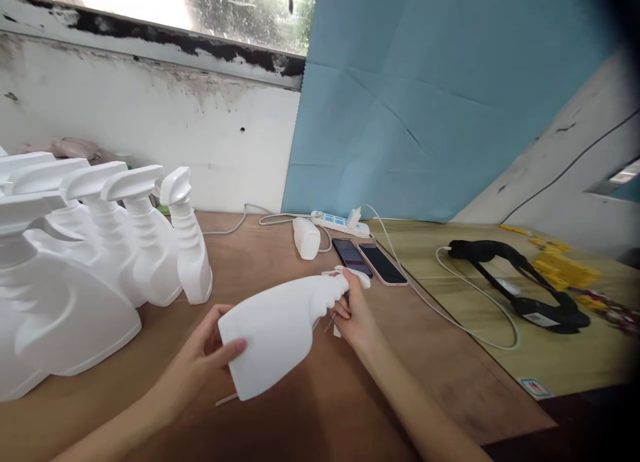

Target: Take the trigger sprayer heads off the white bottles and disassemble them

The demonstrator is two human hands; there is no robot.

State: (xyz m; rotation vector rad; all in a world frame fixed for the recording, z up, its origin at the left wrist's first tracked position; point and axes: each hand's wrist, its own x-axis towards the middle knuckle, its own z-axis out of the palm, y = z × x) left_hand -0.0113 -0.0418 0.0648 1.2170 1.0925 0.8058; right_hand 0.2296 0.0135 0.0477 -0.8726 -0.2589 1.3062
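Note:
A white plastic spray bottle [280,329] lies tilted on its side above the brown table [280,409], base toward me. My left hand [207,349] grips its base, thumb across the bottom. My right hand [353,312] is closed around the white trigger sprayer head [357,275] at the bottle's neck. A thin dip tube [227,400] pokes out below the base.
Several finished white spray bottles [115,249] stand in a row at the left. Behind are a white power strip [340,223], a small white bottle [306,238], two phones [370,261], a white cable [465,315], a black strap device [525,282] and yellow parts [563,269].

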